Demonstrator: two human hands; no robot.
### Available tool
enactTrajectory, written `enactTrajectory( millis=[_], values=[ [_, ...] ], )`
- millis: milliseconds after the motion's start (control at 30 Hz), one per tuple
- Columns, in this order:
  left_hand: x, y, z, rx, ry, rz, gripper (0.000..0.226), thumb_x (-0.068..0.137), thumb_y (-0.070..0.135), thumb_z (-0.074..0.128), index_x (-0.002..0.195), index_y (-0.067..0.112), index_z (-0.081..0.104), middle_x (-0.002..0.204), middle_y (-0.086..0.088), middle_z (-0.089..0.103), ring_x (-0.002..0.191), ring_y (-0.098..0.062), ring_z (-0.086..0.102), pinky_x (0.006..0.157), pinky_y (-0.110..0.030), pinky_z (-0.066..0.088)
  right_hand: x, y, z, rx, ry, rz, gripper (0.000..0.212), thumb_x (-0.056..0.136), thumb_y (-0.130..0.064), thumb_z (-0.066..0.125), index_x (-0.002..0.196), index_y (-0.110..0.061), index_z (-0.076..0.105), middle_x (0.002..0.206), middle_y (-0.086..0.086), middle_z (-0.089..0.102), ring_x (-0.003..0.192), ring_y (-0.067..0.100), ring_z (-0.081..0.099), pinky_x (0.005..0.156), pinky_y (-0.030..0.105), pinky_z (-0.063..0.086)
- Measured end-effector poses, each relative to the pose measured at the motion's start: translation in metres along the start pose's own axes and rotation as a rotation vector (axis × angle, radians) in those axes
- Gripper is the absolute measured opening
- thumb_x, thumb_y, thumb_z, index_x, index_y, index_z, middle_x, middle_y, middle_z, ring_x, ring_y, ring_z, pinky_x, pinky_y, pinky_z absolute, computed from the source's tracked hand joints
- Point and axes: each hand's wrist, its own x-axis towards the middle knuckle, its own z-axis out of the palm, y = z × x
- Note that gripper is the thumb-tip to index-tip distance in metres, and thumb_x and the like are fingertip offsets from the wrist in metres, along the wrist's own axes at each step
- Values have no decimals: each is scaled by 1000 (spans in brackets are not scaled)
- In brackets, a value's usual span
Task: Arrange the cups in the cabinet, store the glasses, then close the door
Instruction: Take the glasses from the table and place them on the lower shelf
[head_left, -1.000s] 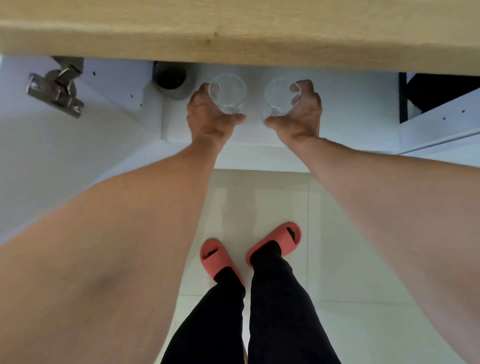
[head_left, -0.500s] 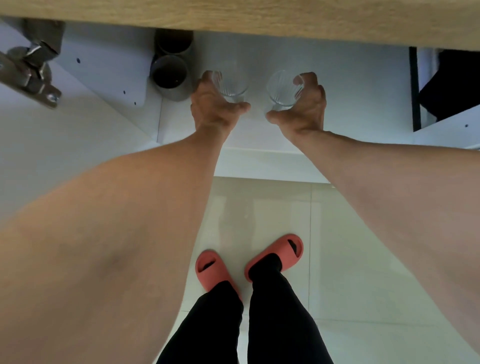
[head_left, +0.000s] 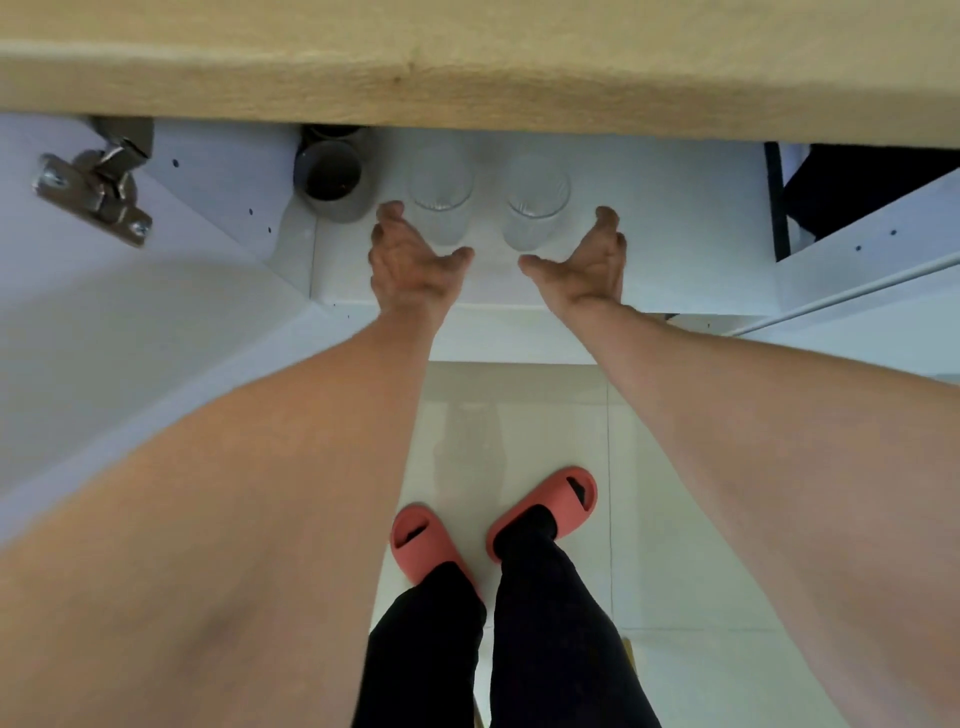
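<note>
Two clear ribbed glasses stand upright side by side on the white cabinet shelf (head_left: 675, 260): the left glass (head_left: 440, 200) and the right glass (head_left: 535, 205). My left hand (head_left: 410, 262) is open just in front of the left glass, fingers spread, not touching it. My right hand (head_left: 587, 265) is open just in front of the right glass, apart from it. Grey cups (head_left: 332, 179) stand at the shelf's back left, one behind the other, partly hidden under the countertop.
The wooden countertop edge (head_left: 467, 67) overhangs the cabinet. The open white door (head_left: 130, 322) swings out at the left with a metal hinge (head_left: 93, 184). A second compartment (head_left: 872, 182) is dark at the right. Tiled floor and my feet in red slippers lie below.
Both hands have let go of the glasses and drawn back toward me with fingers spread. The glasses now stand on the shelf on their own.
</note>
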Motion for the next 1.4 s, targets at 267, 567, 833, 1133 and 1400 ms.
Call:
enactTrajectory(
  millis=[267, 567, 833, 1133, 1400],
  values=[
    [-110, 15, -70, 347, -116, 299, 48, 96, 31, 51, 140, 14, 40, 143, -6, 47, 132, -26, 39, 106, -40, 31, -119, -19, -76, -46, -109, 56, 87, 80, -38, 71, 151, -19, 23, 149, 11, 37, 135, 33, 41, 110, 50, 38],
    [-208, 74, -173, 289, 14, 587, 24, 97, 20, 45, 112, 16, 63, 111, -2, 69, 103, -26, 59, 86, -38, 42, -205, -91, -185, -333, 94, -549, 22, 90, -15, 57, 111, -7, 62, 108, 11, 61, 106, 29, 57, 92, 39, 44],
    [-165, 132, -203, 234, 111, 739, 21, 93, 24, 50, 106, 14, 64, 103, -5, 67, 97, -26, 60, 84, -40, 46, -164, -155, -227, -341, 203, -709, 25, 85, -18, 63, 108, -7, 62, 99, 12, 58, 98, 33, 57, 87, 44, 47],
    [-89, 170, -172, 640, -39, 564, 70, 95, 57, 27, 153, 18, 14, 163, -11, 1, 149, -33, 1, 122, -47, 4, -68, -254, -246, -840, 186, -774, 84, 62, 11, 64, 137, -20, 37, 151, 24, 21, 128, 41, 35, 105, 50, 36],
    [-81, 165, -155, 650, 123, 560, 71, 94, 63, 18, 154, 26, 14, 163, -4, 12, 150, -26, 6, 122, -46, 8, -1, -326, -251, -996, 61, -775, 94, 67, 15, 66, 145, -25, 33, 162, 19, -2, 142, 45, 20, 115, 57, 28]
  ],
)
